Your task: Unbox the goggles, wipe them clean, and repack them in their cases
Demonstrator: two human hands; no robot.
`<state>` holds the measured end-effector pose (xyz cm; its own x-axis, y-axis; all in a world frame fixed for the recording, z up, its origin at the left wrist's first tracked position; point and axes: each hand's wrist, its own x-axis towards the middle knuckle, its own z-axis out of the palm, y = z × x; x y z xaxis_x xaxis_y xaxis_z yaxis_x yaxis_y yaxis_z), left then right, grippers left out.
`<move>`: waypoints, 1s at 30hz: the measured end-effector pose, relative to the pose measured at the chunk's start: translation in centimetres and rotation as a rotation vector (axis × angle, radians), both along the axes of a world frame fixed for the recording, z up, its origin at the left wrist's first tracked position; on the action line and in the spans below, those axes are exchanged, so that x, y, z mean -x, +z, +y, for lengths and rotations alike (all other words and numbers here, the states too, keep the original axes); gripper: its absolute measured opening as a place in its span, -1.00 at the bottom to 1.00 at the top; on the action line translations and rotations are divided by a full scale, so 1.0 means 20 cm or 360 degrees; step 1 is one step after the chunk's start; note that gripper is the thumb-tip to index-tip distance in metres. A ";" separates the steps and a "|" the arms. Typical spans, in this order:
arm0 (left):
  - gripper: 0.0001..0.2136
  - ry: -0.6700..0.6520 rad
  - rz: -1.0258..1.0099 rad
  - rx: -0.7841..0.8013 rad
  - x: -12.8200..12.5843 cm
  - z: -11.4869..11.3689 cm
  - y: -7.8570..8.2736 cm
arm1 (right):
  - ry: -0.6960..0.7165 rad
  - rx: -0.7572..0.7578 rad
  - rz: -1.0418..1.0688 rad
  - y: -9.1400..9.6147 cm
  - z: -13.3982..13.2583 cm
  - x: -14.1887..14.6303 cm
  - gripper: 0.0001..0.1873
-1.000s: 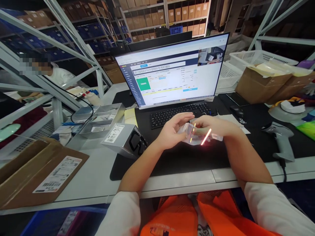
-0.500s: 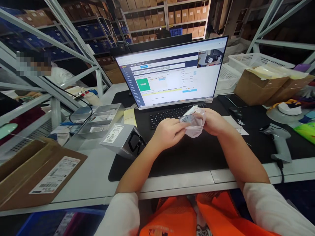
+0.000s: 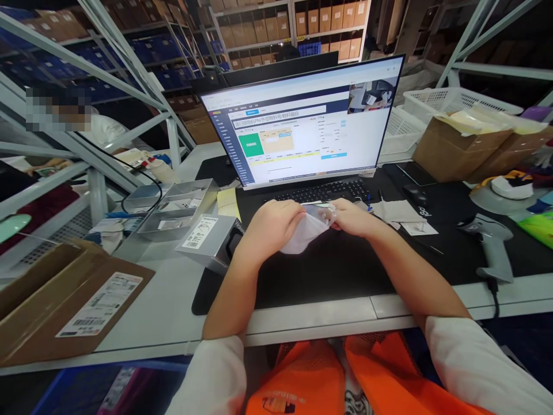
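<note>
A translucent plastic bag (image 3: 305, 230) is stretched between my two hands, above the black desk mat (image 3: 328, 276) and just in front of the keyboard (image 3: 341, 189). My left hand (image 3: 275, 225) is closed on the bag's left side, its back toward me. On the other side my right hand (image 3: 352, 218) pinches the bag's upper right corner. Whether anything lies inside the bag cannot be made out. Left of my left forearm stands a grey printed box (image 3: 209, 242) with a white label. Right of my right hand lie a white cloth-like piece and a paper slip (image 3: 419, 228).
A monitor (image 3: 302, 127) stands behind the keyboard. To the right are a mouse (image 3: 415, 196), a barcode scanner (image 3: 490, 245) and cardboard boxes (image 3: 462, 144). An open carton (image 3: 82, 305) and a grey divided tray (image 3: 181, 207) are on the left. A co-worker (image 3: 112, 129) is beyond the metal frame.
The bag has moved left and slightly down, from bunched to spread out. My left hand has shifted left and turned back-up; my right hand has moved left too.
</note>
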<state>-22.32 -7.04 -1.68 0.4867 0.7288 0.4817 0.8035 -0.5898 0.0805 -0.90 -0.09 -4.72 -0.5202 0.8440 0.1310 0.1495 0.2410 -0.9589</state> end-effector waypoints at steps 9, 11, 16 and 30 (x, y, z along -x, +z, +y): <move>-0.78 -0.0139 -0.0407 -0.0049 0.01 -0.02 0.01 | 0.0048 0.0231 0.0553 0.00 0.01 -0.06 -0.48; -0.79 -0.0180 -0.0658 -0.0144 -0.01 0.00 -0.01 | -0.0045 0.0042 0.0759 0.01 0.00 -0.06 -0.45; -0.83 -0.0104 -0.1120 -0.0301 -0.07 0.05 -0.09 | 0.0290 -0.0318 0.0390 -0.02 -0.03 0.01 -0.10; -0.75 -0.0263 -0.1473 -0.0008 -0.23 0.21 -0.33 | 0.0194 -0.0225 0.0235 0.10 -0.01 -0.15 -0.56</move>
